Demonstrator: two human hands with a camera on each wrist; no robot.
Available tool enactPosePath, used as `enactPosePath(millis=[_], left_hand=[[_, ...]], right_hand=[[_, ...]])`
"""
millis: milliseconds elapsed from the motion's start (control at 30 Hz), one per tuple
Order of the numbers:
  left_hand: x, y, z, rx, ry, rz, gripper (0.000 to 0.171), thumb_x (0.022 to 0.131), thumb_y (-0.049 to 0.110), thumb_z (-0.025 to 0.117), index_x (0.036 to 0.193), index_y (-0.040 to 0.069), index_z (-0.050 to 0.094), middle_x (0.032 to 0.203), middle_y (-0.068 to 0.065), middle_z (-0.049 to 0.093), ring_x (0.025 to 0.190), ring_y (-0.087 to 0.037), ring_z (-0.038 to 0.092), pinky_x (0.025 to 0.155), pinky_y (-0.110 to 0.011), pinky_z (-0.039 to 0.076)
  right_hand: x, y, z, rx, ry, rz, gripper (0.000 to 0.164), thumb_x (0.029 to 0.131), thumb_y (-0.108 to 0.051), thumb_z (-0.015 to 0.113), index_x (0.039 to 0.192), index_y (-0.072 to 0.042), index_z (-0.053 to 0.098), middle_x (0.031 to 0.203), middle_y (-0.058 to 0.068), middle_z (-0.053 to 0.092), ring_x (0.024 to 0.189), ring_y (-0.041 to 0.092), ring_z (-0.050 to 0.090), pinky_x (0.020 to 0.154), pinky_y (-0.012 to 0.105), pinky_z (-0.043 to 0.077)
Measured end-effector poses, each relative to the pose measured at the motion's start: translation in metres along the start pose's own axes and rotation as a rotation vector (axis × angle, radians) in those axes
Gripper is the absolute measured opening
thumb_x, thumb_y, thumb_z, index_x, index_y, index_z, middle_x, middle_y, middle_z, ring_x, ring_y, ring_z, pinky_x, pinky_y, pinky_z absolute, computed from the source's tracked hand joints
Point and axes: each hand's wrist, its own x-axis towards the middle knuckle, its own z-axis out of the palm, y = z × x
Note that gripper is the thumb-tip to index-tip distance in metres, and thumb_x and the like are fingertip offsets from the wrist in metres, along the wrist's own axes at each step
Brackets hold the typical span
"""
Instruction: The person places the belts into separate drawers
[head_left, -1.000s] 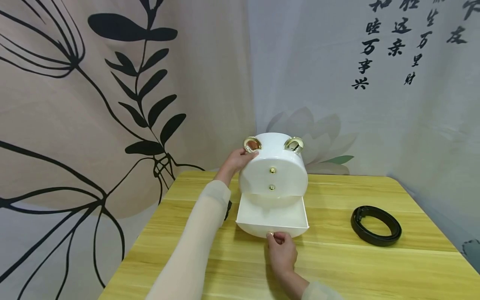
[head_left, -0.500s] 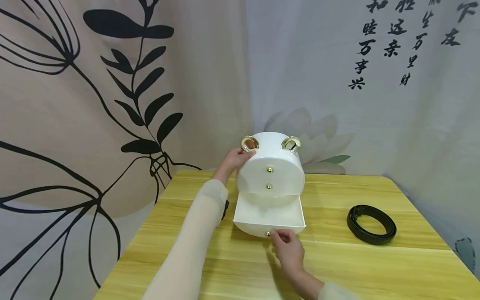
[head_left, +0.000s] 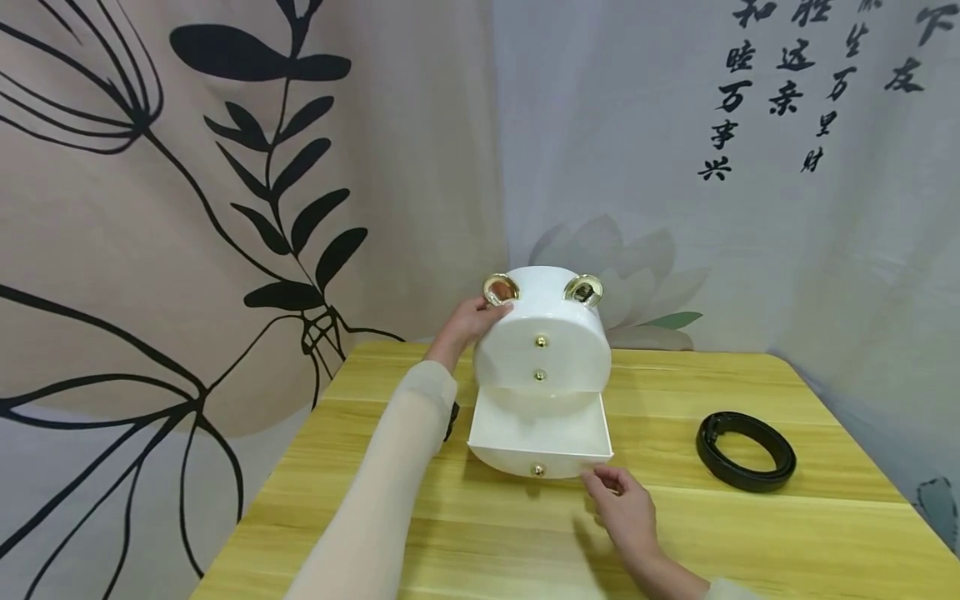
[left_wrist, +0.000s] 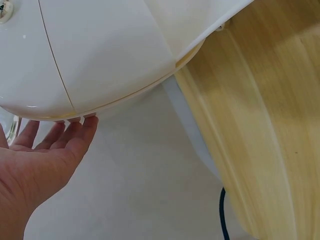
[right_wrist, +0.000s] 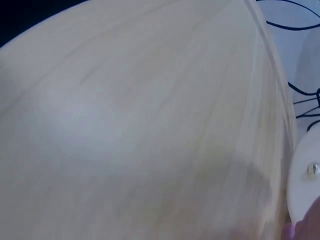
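Note:
A white storage box (head_left: pixel 555 333) with gold ring-shaped ears and gold knobs stands on the table. Its bottom drawer (head_left: pixel 543 425) is pulled out towards me, and the inside looks bare. My left hand (head_left: pixel 472 321) rests against the box's upper left side, just under the left ear. In the left wrist view, the fingertips (left_wrist: pixel 85 125) of that hand touch the white side wall. Off the drawer's front right corner is my right hand (head_left: pixel 626 512), its fingers loosely bent and holding nothing. The drawer's gold knob (head_left: pixel 537 471) is in plain sight, away from that hand.
A coiled black belt (head_left: pixel 746 450) lies on the wooden table (head_left: pixel 750 550) to the right. A small dark object (head_left: pixel 452 421) is partly hidden behind my left sleeve. Printed curtains (head_left: pixel 420 167) hang behind the table's back edge.
My right hand has let go of the drawer's knob and moved right, to beside the drawer's front corner. The drawer stays out; the left hand stays on the box.

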Motion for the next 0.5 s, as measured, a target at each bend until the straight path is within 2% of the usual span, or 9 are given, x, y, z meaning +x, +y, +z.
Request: enactPosePath(millis=[133,233,333,500], left_hand=[[0.001,-0.001,-0.001,-0.018,0.002,0.006,0.049,0.092,0.050,0.067,0.124,0.013,0.066,0.114,-0.008,0.066,0.108,-0.026,0.059,0.098,-0.041,0.046],[0.001,-0.001,-0.001,-0.029,-0.006,0.004,0.050,0.091,0.051,0.068,0.124,0.014,0.066,0.113,-0.007,0.067,0.107,-0.026,0.060,0.097,-0.041,0.046],[0.001,-0.002,-0.001,-0.021,-0.009,-0.005,0.050,0.091,0.052,0.067,0.125,0.016,0.065,0.113,-0.006,0.066,0.107,-0.025,0.059,0.096,-0.041,0.047],[0.002,-0.003,-0.002,-0.011,0.004,-0.007,0.051,0.090,0.054,0.067,0.125,0.017,0.065,0.114,-0.005,0.066,0.107,-0.025,0.059,0.095,-0.041,0.047]], right_hand=[[0.011,-0.006,-0.021,-0.053,0.018,-0.027,0.032,0.097,-0.023,0.063,0.117,0.002,0.065,0.105,0.014,0.069,0.087,0.016,0.066,0.070,0.028,0.056],[0.022,-0.011,-0.044,-0.118,0.001,-0.055,0.034,0.100,-0.024,0.057,0.121,0.001,0.064,0.115,0.017,0.067,0.093,0.018,0.067,0.074,0.028,0.056],[0.035,-0.015,-0.071,-0.227,-0.069,-0.088,0.040,0.102,-0.032,0.055,0.125,-0.001,0.062,0.121,0.018,0.065,0.102,0.025,0.064,0.076,0.032,0.055],[0.058,-0.016,-0.119,-0.487,-0.200,-0.210,0.062,0.100,-0.052,0.051,0.137,-0.002,0.055,0.132,0.023,0.055,0.115,0.038,0.056,0.081,0.045,0.053]])
